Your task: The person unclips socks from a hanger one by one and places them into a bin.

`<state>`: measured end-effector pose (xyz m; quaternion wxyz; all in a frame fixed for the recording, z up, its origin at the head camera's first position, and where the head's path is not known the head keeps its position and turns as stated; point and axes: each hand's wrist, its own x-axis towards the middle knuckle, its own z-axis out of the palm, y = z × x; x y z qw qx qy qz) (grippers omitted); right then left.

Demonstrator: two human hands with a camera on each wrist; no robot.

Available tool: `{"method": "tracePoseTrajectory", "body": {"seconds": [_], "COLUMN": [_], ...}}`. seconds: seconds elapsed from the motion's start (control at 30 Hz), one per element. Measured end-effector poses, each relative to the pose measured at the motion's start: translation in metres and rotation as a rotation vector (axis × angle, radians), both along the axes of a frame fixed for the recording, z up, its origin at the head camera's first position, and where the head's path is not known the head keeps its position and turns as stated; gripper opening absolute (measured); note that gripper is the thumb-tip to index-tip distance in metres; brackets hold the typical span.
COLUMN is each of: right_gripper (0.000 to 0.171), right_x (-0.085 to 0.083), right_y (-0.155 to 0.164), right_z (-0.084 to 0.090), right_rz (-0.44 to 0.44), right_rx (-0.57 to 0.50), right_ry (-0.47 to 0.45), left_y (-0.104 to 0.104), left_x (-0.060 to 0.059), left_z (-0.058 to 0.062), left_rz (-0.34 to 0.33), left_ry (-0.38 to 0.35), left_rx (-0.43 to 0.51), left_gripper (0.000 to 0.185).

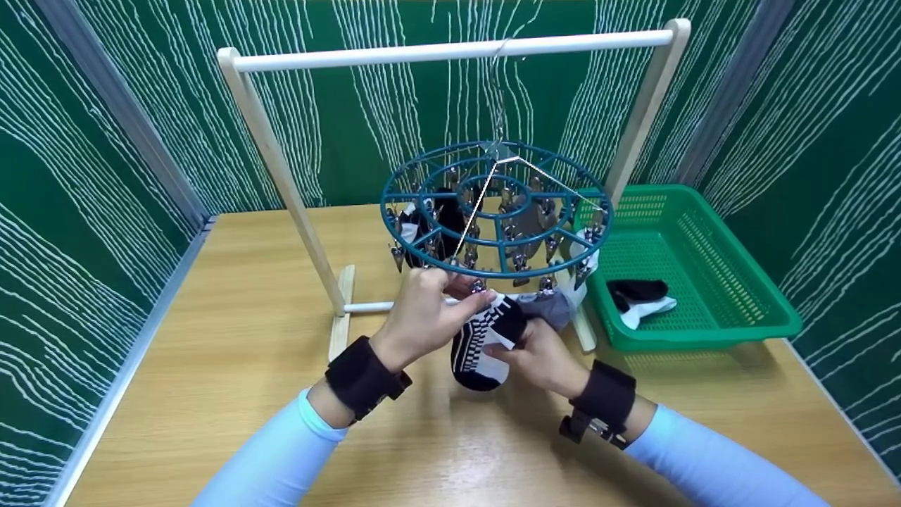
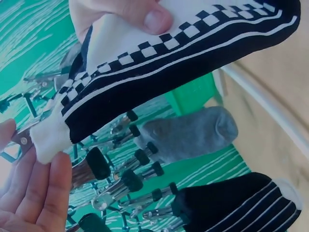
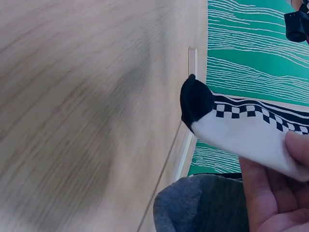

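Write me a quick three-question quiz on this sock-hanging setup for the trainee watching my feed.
1. True or false: both hands hold the checkered sock.
2. Multiple choice: the green basket sits A) left of the wooden rack, B) right of it, C) under the round clip hanger.
3. What hangs from the white rail?

Key
1. True: the left hand pinches the sock's top at the clips, and the right hand holds its white side.
2. B, with a black and white sock inside.
3. The round teal clip hanger, which already carries a grey sock.
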<state>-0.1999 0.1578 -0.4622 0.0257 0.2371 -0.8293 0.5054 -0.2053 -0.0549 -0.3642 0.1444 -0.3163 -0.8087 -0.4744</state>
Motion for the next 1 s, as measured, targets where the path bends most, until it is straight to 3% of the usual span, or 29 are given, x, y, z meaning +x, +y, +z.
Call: {"method": "tracePoseTrajectory", "body": {"seconds": [0.3,0.5,0.6,0.87,1.0], "right_gripper": [0.032,0.013,0.013,0.019,0.016], "right_x": [0.0,0.001,0.002,0.007,0.008], "right_y": [0.001,0.003,0.004,0.011,0.013], "right_z": [0.002,0.001,0.0,-0.003,-0.006], "right_rz": [0.017,0.005,0.005,-0.017,0.013], "right_rx": [-0.019,0.052,0.071,0.124,0.141], "right_ry": [-0.005,0.027,0.031,-0.022,-0.025], "left_y": [0.0,0.001,0.001,-0.001,-0.001], "left_x": [0.001,0.002,0.002,0.003,0.003], "left_z": [-0.003,-0.006,-0.005,-0.003,-0.002], "left_rz": [0.011,0.017,0.016,0.019,0.023], "left_ry": [0.044,0.093,0.106,0.071,0.043], "left_rx": [0.075,0.085,0.094,0.093,0.093], "left_gripper": [0.012,0.007,0.006,0.006,0.006]}}
